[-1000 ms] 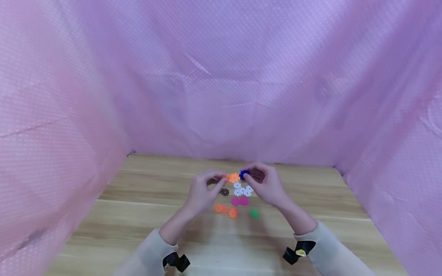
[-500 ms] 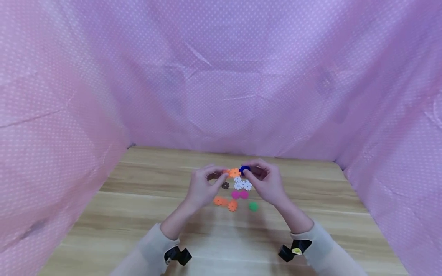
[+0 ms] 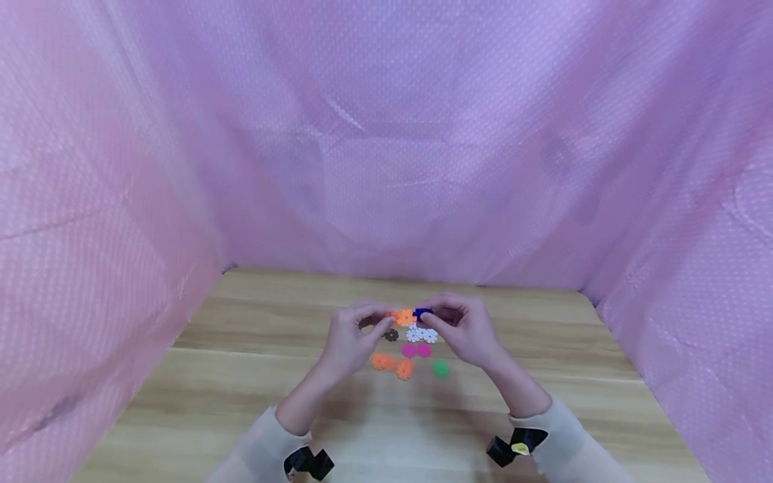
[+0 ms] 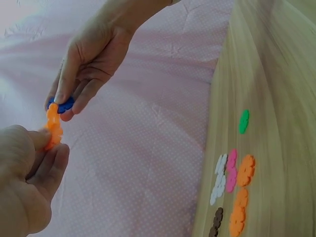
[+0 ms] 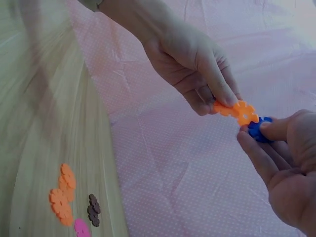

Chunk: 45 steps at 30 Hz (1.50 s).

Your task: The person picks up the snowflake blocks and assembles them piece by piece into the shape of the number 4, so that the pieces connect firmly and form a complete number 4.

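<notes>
Above the table, my left hand (image 3: 351,339) pinches a pair of orange snowflake discs (image 5: 245,113) between thumb and fingers. My right hand (image 3: 468,332) pinches a dark blue snowflake disc (image 5: 259,130) by thumb and fingertips. The blue disc's edge meets the outer orange disc, and the two stand at an angle to each other in the left wrist view. Whether their slots are locked together, I cannot tell. Fingers cover part of the inner orange disc (image 4: 51,140).
Below the hands on the wooden table (image 3: 241,376) lie white discs (image 3: 421,335), brown discs (image 3: 392,335), pink discs (image 3: 417,350), several orange discs (image 3: 404,369) and a green disc (image 3: 441,369). Pink dotted sheeting (image 3: 386,168) walls the table's back and sides.
The blue disc has come from beside the orange discs up against the outer one, and it has turned more edge-on. Both hands keep their pinch. The head view has shifted slightly.
</notes>
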Tool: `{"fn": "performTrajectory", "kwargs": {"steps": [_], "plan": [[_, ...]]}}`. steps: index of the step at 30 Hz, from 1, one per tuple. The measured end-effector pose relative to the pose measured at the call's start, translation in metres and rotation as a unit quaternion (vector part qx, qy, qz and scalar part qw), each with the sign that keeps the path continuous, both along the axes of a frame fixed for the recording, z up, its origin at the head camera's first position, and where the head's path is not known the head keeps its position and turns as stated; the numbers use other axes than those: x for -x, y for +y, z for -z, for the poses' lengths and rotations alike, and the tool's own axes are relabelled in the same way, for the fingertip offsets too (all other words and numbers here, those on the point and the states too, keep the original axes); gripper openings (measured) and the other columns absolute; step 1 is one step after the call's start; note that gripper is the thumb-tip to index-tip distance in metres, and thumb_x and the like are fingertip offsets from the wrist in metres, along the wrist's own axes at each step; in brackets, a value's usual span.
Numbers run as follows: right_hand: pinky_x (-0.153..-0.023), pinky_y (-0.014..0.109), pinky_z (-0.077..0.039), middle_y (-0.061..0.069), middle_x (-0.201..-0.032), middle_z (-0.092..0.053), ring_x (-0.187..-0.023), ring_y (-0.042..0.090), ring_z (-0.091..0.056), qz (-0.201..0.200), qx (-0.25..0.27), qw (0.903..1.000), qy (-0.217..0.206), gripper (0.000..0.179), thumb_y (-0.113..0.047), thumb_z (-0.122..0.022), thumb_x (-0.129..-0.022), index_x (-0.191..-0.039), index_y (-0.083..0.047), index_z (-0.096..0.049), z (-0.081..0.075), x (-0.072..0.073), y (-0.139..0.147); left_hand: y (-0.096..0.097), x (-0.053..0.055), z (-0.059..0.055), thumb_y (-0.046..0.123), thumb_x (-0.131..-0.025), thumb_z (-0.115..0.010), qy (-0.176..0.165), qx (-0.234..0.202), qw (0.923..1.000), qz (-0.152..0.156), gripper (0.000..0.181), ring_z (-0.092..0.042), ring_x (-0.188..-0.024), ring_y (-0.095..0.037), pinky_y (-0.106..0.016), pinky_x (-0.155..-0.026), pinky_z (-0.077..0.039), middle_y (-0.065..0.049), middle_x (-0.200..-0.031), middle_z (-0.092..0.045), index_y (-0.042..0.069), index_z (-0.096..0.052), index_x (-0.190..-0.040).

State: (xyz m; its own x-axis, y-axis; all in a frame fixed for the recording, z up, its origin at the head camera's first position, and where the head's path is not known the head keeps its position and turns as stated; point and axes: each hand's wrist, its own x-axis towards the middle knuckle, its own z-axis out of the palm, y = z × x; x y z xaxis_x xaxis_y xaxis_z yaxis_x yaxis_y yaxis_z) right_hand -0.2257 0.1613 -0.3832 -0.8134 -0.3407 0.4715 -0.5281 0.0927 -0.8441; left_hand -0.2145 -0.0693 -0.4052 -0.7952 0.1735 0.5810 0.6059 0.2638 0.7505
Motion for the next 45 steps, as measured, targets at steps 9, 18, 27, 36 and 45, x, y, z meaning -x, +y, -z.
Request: {"fn": "performTrajectory", "kwargs": {"steps": [9, 18, 27, 36, 45], "plan": [[-0.080, 0.030, -0.070, 0.028, -0.098, -0.074, -0.094, 0.003, -0.078, -0.001, 0.060, 0.9980, 0.022, 0.015, 0.018, -0.069, -0.093, -0.107, 0.017, -0.070, 0.011, 0.002, -0.009, 0.000, -0.004, -0.002, -0.006, -0.091, -0.079, -0.033, -0.061, 0.9970, 0.034, 0.015, -0.077, -0.088, -0.014, -0.030, -0.086, -0.070, -0.014, -0.098, -0.080, 0.000, -0.079, -0.104], [-0.083, 0.028, -0.069, 0.030, -0.105, -0.076, -0.094, 0.008, -0.078, 0.009, 0.005, 0.9992, 0.039, 0.028, 0.013, -0.075, -0.091, -0.119, 0.012, -0.071, 0.009, 0.010, 0.004, -0.002, 0.000, -0.003, -0.006, -0.092, -0.078, -0.061, -0.090, 0.9938, 0.022, 0.013, -0.077, -0.090, -0.013, -0.028, -0.088, -0.069, -0.017, -0.101, -0.081, -0.001, -0.079, -0.104], [-0.081, 0.025, -0.068, 0.012, -0.101, -0.080, -0.088, 0.008, -0.073, 0.067, -0.155, 0.9857, -0.010, 0.017, 0.002, -0.079, -0.091, -0.108, -0.002, -0.078, 0.033, 0.020, 0.036, -0.006, 0.001, -0.006, -0.010, -0.092, -0.074, -0.070, -0.102, 0.9922, 0.017, 0.016, -0.077, -0.090, -0.039, -0.028, -0.089, -0.069, -0.020, -0.103, -0.080, -0.005, -0.078, -0.106], [-0.074, 0.024, -0.066, 0.006, -0.095, -0.078, -0.082, 0.008, -0.069, 0.066, -0.260, 0.9630, -0.029, 0.012, -0.003, -0.078, -0.092, -0.104, -0.003, -0.078, 0.070, 0.022, 0.048, -0.007, -0.002, -0.011, -0.006, -0.093, -0.076, -0.081, -0.114, 0.9900, 0.015, 0.015, -0.079, -0.090, -0.033, -0.032, -0.089, -0.069, -0.020, -0.103, -0.079, -0.005, -0.077, -0.108], [-0.069, 0.018, -0.061, -0.002, -0.092, -0.074, -0.079, 0.007, -0.065, 0.028, -0.344, 0.9360, -0.068, 0.014, -0.010, -0.081, -0.092, -0.106, -0.007, -0.079, 0.090, 0.017, 0.046, -0.009, -0.001, -0.009, -0.007, -0.091, -0.077, -0.055, -0.121, 0.9910, 0.018, 0.016, -0.078, -0.087, -0.013, -0.030, -0.086, -0.069, -0.021, -0.101, -0.080, -0.006, -0.078, -0.108]]}}
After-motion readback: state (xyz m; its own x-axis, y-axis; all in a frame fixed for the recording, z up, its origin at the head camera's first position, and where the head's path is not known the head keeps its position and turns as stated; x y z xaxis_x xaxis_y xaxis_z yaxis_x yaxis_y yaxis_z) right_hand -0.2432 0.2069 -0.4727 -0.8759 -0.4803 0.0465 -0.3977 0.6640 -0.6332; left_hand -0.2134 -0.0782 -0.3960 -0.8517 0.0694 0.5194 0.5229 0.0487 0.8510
